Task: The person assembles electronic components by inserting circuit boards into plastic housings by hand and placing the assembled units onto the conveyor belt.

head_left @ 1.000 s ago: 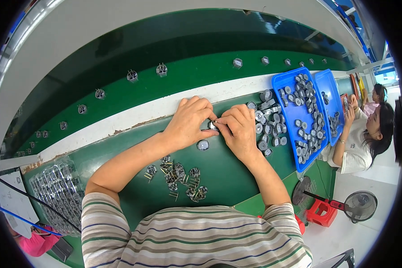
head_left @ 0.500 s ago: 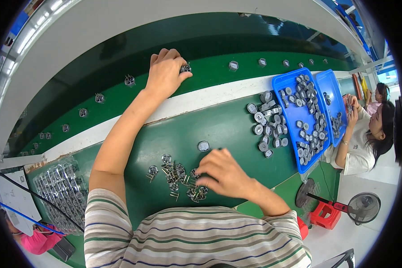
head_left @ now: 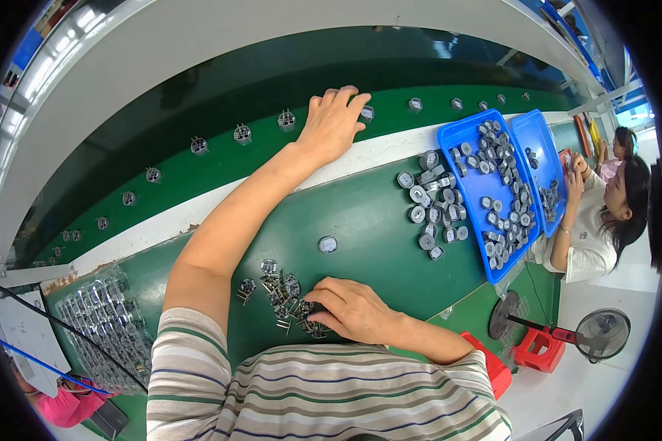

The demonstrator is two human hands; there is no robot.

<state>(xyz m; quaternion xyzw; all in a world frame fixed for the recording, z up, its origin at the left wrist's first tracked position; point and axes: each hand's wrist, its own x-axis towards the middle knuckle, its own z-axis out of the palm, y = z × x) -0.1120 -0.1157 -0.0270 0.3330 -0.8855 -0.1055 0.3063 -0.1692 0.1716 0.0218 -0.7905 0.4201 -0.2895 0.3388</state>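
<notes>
My left hand (head_left: 332,125) reaches over the green belt (head_left: 397,128). Its thumb and fingers are apart around a small grey part (head_left: 367,114) that stands on the belt. At the bench, my right hand (head_left: 357,310) has its thumb and fingers closed over the right side of a pile of small clear-and-dark parts with brass-coloured pins (head_left: 276,290). Something dark shows between those fingertips, too covered to name. Between the pile and the belt, one pale-faced grey part (head_left: 327,244) lies alone on the bench.
Grey round parts (head_left: 435,198) are heaped beside a blue tray (head_left: 449,140) holding many more. A second blue tray (head_left: 537,136) lies beyond, near a seated person (head_left: 585,228). Clear trays of parts (head_left: 103,323) sit at left. Dark round parts (head_left: 198,145) line the belt.
My left hand has moved right along the belt, leaving a dark part standing there. My right hand has come down and left onto the pile. Parts on the belt have shifted left.
</notes>
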